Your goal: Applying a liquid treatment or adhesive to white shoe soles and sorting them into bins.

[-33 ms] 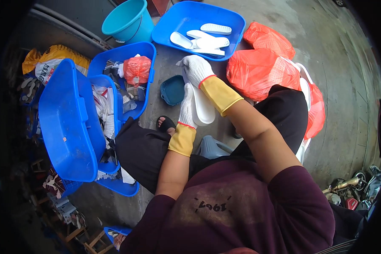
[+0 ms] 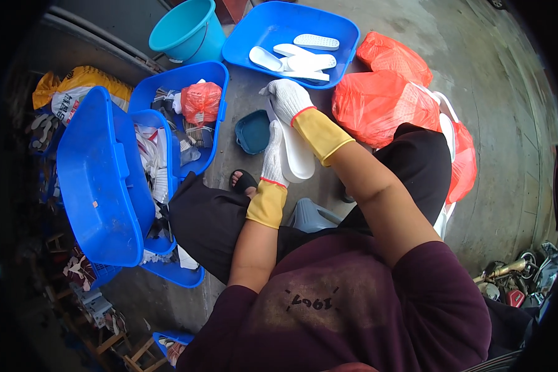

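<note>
My left hand (image 2: 273, 160), in a white knitted glove with a yellow cuff, grips the side of a white shoe sole (image 2: 299, 162). The sole is tilted, its rounded end towards me. My right hand (image 2: 289, 101), gloved the same way, lies over its far end with the fingers curled closed. A pale edge shows below those fingers; whether it belongs to the sole or to something else I cannot tell. Beyond my hands, several white soles (image 2: 316, 62) lie in a blue tub (image 2: 242, 46). Left of the held sole, a small dark teal basin (image 2: 252, 132) sits on the floor.
Red plastic bags (image 2: 384, 108) with white soles beside them crowd the right. On the left stand blue tubs (image 2: 96, 192) with scraps and a small red bag (image 2: 201, 103). A turquoise bucket (image 2: 183, 31) is at the far left. A grey plastic stool (image 2: 313, 217) shows between my legs.
</note>
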Action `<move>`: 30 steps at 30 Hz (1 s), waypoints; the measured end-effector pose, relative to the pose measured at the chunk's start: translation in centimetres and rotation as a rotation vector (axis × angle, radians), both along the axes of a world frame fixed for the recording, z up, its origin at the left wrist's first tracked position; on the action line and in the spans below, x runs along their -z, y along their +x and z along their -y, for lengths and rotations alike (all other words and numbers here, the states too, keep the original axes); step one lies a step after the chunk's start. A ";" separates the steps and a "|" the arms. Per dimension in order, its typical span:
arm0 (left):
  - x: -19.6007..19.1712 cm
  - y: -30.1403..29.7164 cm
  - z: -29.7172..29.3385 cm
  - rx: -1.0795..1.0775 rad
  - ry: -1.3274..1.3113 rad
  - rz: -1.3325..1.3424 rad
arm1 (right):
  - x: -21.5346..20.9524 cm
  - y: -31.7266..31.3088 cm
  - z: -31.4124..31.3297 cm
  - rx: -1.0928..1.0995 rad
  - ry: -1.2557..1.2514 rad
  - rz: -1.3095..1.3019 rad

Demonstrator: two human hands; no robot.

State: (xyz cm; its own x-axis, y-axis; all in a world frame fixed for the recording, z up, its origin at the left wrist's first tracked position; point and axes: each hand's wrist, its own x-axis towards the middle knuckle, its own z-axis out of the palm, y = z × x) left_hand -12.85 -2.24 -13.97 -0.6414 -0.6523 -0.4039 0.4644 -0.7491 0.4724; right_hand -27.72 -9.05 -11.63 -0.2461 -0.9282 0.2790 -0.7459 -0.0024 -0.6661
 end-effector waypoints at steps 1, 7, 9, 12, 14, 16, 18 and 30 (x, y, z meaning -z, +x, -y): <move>-0.1 -0.1 -0.2 -0.030 -0.013 0.063 | 0.2 0.0 -0.4 0.004 0.003 0.002; 1.2 0.5 1.7 -0.174 -0.032 -0.042 | 0.1 3.5 -6.0 0.007 0.186 -0.038; 2.2 1.0 2.2 -0.234 0.015 -0.036 | -0.7 5.1 -9.1 -0.041 0.194 -0.122; 2.0 1.6 3.0 -0.085 -0.024 -0.023 | -0.7 6.5 -13.3 -0.067 0.182 0.005; 1.2 1.2 2.7 -0.025 -0.001 -0.001 | -1.5 6.2 -14.1 -0.091 0.229 0.057; 0.8 0.6 2.1 -0.012 -0.009 -0.119 | -2.6 6.5 -13.4 -0.083 0.214 0.143; 1.0 0.8 2.5 0.062 0.029 -0.169 | -3.1 7.1 -11.9 0.027 0.121 0.093; 2.1 -1.9 -0.4 -0.006 -0.042 0.034 | -0.2 2.1 0.5 0.190 0.281 0.412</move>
State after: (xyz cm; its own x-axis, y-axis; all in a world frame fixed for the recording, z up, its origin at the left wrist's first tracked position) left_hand -14.77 -1.89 -16.05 -0.6243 -0.6725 -0.3976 0.4517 -0.7260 0.5186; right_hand -25.63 -9.60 -11.38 -0.4543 -0.8815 -0.1288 -0.3925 0.3278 -0.8593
